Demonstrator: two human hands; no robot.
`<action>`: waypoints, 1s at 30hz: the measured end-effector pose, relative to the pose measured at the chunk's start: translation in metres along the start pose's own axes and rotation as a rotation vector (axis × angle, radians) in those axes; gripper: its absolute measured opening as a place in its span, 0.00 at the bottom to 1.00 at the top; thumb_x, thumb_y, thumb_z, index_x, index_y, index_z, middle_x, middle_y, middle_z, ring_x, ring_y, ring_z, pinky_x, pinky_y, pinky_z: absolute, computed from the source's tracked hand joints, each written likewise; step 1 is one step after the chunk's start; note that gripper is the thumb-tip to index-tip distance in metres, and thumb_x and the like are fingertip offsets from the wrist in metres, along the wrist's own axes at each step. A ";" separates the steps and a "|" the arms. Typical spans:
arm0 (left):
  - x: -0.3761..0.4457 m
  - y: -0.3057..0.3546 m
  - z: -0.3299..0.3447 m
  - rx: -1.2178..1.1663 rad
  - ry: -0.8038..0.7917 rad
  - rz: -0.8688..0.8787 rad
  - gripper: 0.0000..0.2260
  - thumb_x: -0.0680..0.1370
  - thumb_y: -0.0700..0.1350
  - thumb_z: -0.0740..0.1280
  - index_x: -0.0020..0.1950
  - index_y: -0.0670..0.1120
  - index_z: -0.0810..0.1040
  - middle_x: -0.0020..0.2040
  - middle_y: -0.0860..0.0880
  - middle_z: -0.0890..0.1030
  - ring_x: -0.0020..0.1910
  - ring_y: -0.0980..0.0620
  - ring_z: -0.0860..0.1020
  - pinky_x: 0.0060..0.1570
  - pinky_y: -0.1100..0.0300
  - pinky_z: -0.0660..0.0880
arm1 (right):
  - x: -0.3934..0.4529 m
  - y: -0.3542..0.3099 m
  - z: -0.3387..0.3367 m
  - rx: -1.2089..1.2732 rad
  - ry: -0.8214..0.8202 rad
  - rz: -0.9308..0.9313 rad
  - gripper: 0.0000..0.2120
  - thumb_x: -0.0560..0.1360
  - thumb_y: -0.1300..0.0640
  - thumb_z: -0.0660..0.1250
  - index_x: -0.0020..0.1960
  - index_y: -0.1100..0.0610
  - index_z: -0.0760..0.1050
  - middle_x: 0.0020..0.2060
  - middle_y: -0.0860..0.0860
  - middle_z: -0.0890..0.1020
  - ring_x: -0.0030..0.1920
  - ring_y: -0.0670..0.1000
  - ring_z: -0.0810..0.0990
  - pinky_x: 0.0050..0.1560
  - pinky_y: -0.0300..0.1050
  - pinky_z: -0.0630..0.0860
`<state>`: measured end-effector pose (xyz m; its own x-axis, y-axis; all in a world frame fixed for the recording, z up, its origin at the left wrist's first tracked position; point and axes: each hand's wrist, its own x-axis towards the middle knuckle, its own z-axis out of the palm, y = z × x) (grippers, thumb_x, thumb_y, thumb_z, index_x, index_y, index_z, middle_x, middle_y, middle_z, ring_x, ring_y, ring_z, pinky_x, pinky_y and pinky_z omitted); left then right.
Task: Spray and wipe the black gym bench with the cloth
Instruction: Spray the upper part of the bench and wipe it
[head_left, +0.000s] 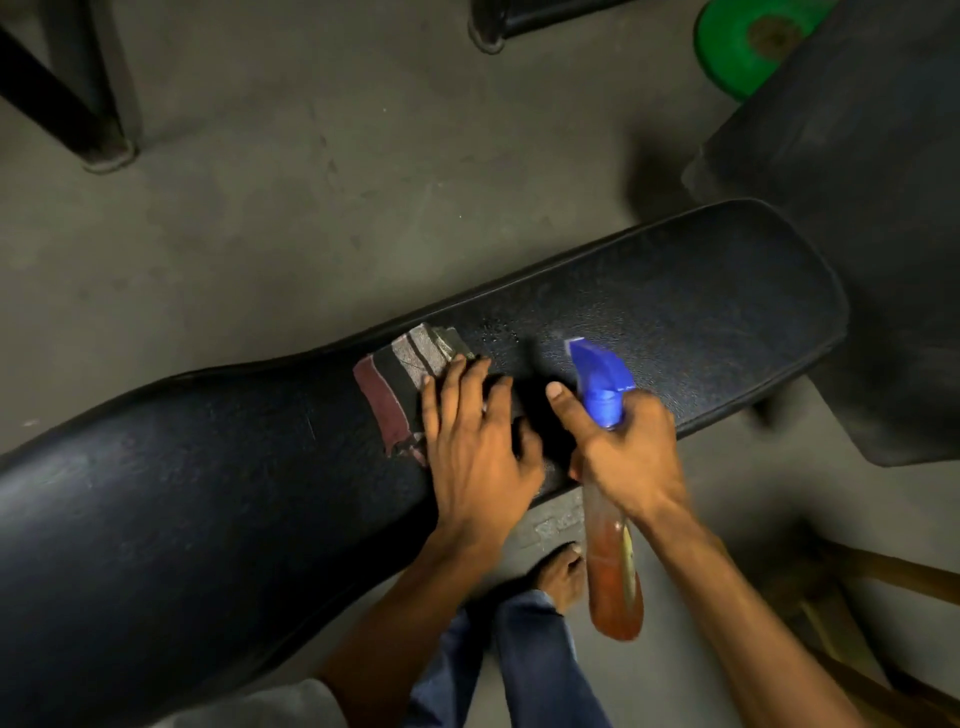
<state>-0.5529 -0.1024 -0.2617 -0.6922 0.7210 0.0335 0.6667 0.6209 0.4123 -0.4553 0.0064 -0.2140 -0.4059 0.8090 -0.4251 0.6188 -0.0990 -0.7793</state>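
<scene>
On the black padded bench (675, 312), which runs on a long diagonal from the lower left of the head view up to its rounded end at the upper right, both hands are at work side by side near the middle of the pad. The left hand (475, 447) lies flat with straight, spread fingers pressing down on a folded striped cloth (402, 387), which sits on the pad and sticks out from under the fingers toward the far edge and the left. The right hand (623, 447) is wrapped around the neck of a spray bottle (613, 571), whose blue nozzle head (597, 374) points away from the person and up along the bench toward its rounded end, while the amber body hangs back below the wrist, off the near edge. Fine droplets (498, 338) glisten on the pad just ahead of the cloth and just left of the nozzle. The relation that matters is that the wet patch lies directly beyond the left fingertips, along the bench's long axis toward the right end, so the cloth hand is the nearer one and would likely only need to slide forward and rightward to wipe it. A bare foot (558, 574) and jeans show on the concrete floor (311, 182) below, and a green weight plate (748, 47) lies in the upper right corner.
</scene>
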 end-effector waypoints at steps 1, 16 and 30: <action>0.001 0.001 0.003 0.003 -0.021 0.038 0.25 0.73 0.49 0.71 0.70 0.44 0.79 0.77 0.43 0.75 0.81 0.41 0.68 0.81 0.37 0.59 | 0.003 0.001 -0.002 0.020 0.027 0.008 0.30 0.78 0.40 0.76 0.33 0.63 0.71 0.24 0.61 0.79 0.23 0.55 0.80 0.31 0.48 0.77; 0.011 0.031 0.041 -0.008 -0.074 0.274 0.32 0.82 0.51 0.65 0.83 0.40 0.65 0.86 0.42 0.61 0.87 0.45 0.56 0.83 0.35 0.56 | 0.023 0.040 -0.048 0.068 0.095 0.048 0.30 0.74 0.36 0.77 0.37 0.63 0.72 0.25 0.61 0.78 0.24 0.53 0.77 0.30 0.57 0.79; 0.049 0.088 0.074 -0.030 -0.066 0.335 0.32 0.82 0.50 0.65 0.84 0.41 0.63 0.86 0.44 0.61 0.87 0.46 0.57 0.82 0.32 0.54 | 0.074 0.042 -0.097 0.214 0.204 0.032 0.28 0.74 0.37 0.78 0.30 0.55 0.72 0.22 0.49 0.74 0.25 0.55 0.75 0.31 0.52 0.77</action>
<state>-0.5080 0.0106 -0.2917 -0.4161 0.9022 0.1131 0.8447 0.3375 0.4154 -0.3946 0.1184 -0.2338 -0.2312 0.9013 -0.3662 0.4641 -0.2287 -0.8557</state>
